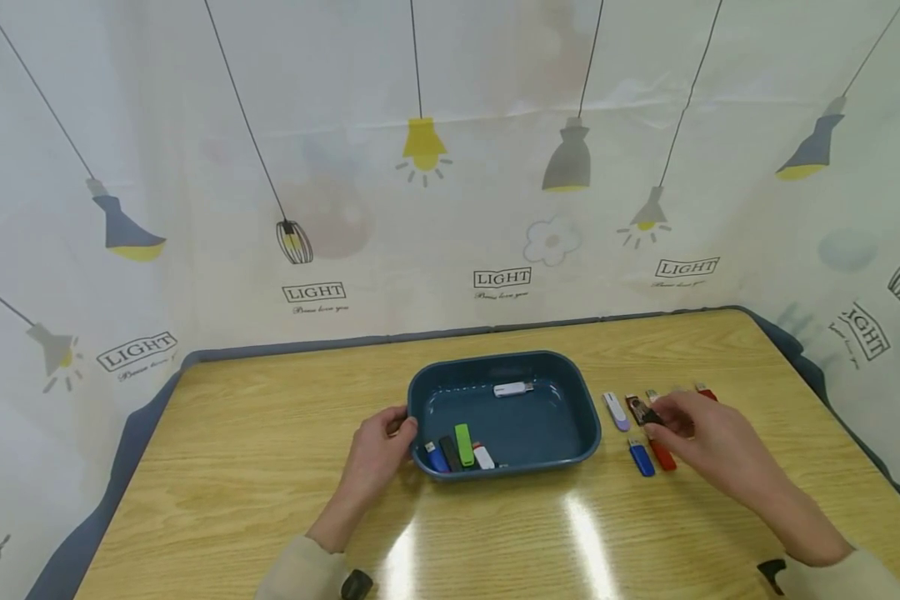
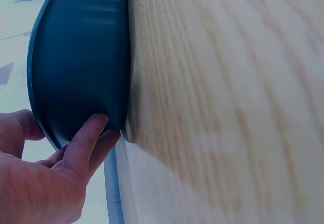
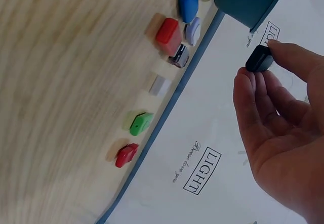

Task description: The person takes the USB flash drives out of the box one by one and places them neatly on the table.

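My left hand [image 1: 378, 450] grips the left end of a dark teal tray [image 1: 510, 468], thumb at the rim and fingers [image 2: 81, 145] against the outer wall. Between thumb and fingertips, my right hand [image 1: 720, 450] pinches a small black USB stick [image 3: 259, 58], held up over the row of sticks right of the tray. In that row lie a white-and-lavender stick [image 1: 616, 412], a blue one [image 1: 641, 458], a red one [image 1: 662, 455] and a dark patterned one [image 3: 179, 56]. The right wrist view also shows a green stick [image 3: 141, 124] and another red one [image 3: 126, 154].
Inside the tray, a white USB stick [image 1: 512, 389] lies near the back; blue, black, green [image 1: 464, 445] and white ones sit at the front left. The wooden table [image 1: 270, 467] meets a printed cloth [image 1: 450, 208] at its back and sides.
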Demonstrator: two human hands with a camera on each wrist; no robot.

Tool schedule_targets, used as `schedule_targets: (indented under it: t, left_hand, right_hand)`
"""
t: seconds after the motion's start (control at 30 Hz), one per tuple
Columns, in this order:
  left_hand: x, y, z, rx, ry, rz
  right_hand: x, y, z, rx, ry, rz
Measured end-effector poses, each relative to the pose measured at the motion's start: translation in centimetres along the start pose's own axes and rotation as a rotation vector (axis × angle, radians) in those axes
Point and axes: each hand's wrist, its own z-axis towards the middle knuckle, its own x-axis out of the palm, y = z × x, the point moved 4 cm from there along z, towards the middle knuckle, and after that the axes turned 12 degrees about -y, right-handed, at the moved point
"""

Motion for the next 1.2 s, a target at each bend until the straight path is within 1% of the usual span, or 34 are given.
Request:
schedule_targets:
  t: [0.13,0.27,0.43,0.57,0.93,1.2]
  left_hand:
    - [0.0,-0.1,-0.1,-0.001,-0.001,0.000]
    - [0.0,-0.2,-0.1,-0.001,-0.003,0.001]
    - [-0.1,-0.2,-0.1,-0.001,-0.001,0.007]
    - [0.0,-0.2,-0.1,-0.008,0.002,0.007]
    - [0.0,-0.1,-0.1,-0.012,0.006,-0.005]
    - [0.0,-0.1,-0.1,-0.014,0.012,0.004]
  right_hand:
    - [-0.2,-1.0,-0.3,0.038,0.008,-0.014]
    - [-0.3,-1.9,-0.6,0.099,0.028,-0.043]
    - [-0.1,-3.0,-0.6,0.180,0.095,-0.095]
    - [0.0,-3.7,-0.6,0.218,0.135,-0.126]
    - [0.7,-5.0,-0.8,0.223,0.207,-0.139]
    - [1.1,-5.3,-0.6,0.222,0.218,-0.163]
